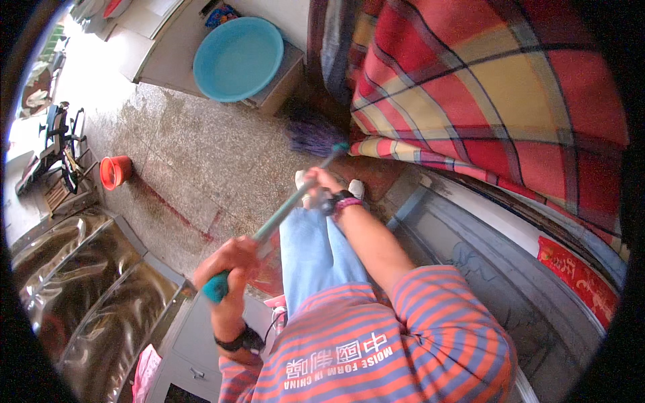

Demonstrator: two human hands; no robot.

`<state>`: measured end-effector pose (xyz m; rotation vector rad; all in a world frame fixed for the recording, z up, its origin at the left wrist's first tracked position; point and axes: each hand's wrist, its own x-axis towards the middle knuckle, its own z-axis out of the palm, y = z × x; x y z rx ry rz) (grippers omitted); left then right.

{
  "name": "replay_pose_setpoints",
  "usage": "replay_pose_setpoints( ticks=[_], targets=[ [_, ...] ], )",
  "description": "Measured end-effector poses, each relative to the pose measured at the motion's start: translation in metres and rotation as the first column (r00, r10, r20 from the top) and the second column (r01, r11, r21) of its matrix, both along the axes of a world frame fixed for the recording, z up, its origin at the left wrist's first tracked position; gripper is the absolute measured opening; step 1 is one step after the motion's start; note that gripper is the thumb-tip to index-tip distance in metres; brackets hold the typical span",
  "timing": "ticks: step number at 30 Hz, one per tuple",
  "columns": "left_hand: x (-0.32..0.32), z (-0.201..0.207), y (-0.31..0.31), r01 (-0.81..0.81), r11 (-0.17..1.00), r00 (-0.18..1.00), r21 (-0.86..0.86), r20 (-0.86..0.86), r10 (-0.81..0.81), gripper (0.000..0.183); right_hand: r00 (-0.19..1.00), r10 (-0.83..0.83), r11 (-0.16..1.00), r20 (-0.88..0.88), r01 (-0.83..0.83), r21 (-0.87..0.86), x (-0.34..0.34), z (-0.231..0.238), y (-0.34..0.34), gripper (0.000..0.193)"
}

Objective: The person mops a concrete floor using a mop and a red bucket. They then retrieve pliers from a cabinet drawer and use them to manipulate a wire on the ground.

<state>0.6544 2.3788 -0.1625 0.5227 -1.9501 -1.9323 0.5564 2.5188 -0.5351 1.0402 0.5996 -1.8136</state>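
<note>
A mop with a teal handle (285, 209) runs slantwise in front of my body. Near its top end, my left hand (232, 263) is closed round the handle, and the teal end cap pokes out beside the palm. Farther down the shaft, my right hand (325, 184) is wrapped round it too, slightly blurred. The purple strands of the mop head (312, 136) lie on the floor beyond my shoes, next to the hanging plaid curtain, and they are smeared by motion.
A blue basin (238, 59) rests on a low block by the wall. On the speckled floor (195, 144) stands an orange bucket (115, 172). A red plaid curtain (470, 80) hangs at right beside a grey door panel (484, 262). A grey cabinet (201, 342) is at lower left.
</note>
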Motion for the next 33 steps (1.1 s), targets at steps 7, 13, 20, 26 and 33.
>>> replay_pose_setpoints(
  ticks=[7,13,20,26,33],
  targets=[
    [-0.057,-0.069,0.097,0.265,0.903,0.934,0.337,0.143,-0.328,0.017,0.945,-0.283,0.949,0.166,0.3,-0.092,-0.017,-0.041,0.23,0.021],
    [-0.072,-0.08,0.164,0.522,0.774,0.838,0.359,-0.043,-0.545,0.019,0.808,-0.552,0.834,0.205,0.535,0.136,-0.015,-0.024,0.335,0.027],
    [-0.082,-0.082,0.174,0.52,0.784,0.837,0.339,-0.022,-0.546,0.022,0.547,-0.756,0.567,0.358,0.822,-0.059,0.008,-0.063,0.335,0.027],
    [-0.066,-0.075,0.166,0.692,0.694,0.705,0.199,0.02,-0.709,0.035,0.457,-0.621,0.36,0.637,0.888,-0.287,0.054,-0.062,0.296,0.027],
    [-0.038,-0.13,0.197,0.718,0.63,0.658,0.296,0.004,-0.753,0.02,0.402,-0.757,0.272,0.515,0.911,-0.311,0.113,-0.16,0.345,0.028]
  ],
)
